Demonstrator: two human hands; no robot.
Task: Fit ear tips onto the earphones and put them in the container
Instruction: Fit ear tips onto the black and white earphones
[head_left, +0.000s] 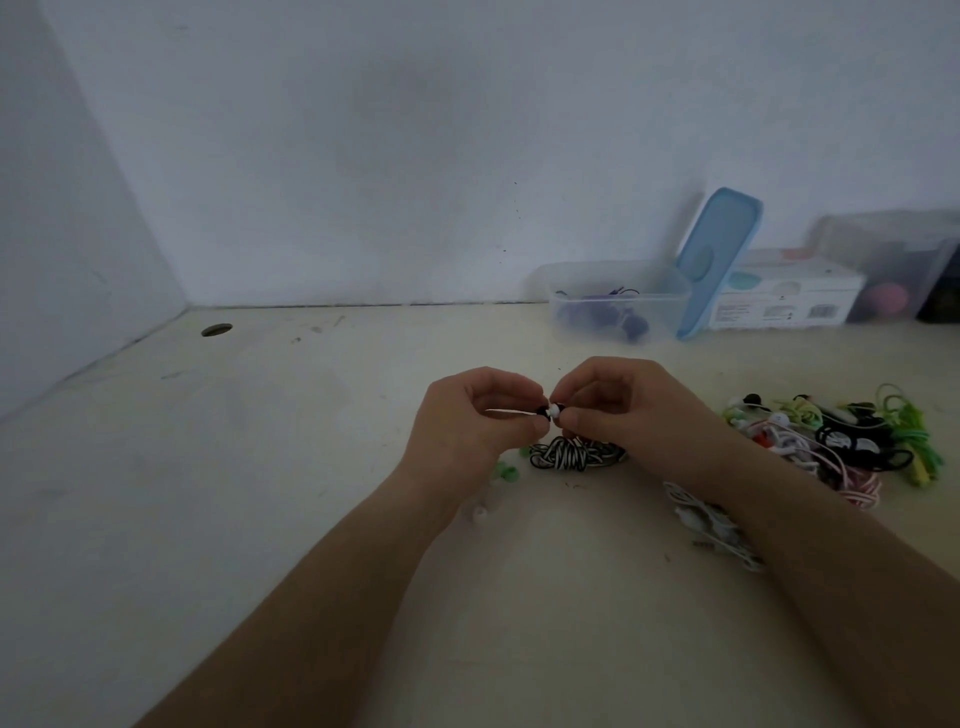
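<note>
Nearest the viewer, both forearms extend over the pale worktop. A bundle of white earphones lies against the right forearm. Loose ear tips (green ones, plus a white one nearer) lie beside the left wrist. Just beyond, a coil of black-and-white striped cable rests on the worktop below the hands.

The left hand is curled, pinching a black earbud between thumb and fingertips. The right hand pinches a white ear tip, which touches the earbud. Both are held above the worktop.

To the right lies a tangled pile of earphones in mixed colours. At the wall stands the clear container, open, with purple earphones inside. A blue lid leans upright beside it, and a white box stands behind the lid.
</note>
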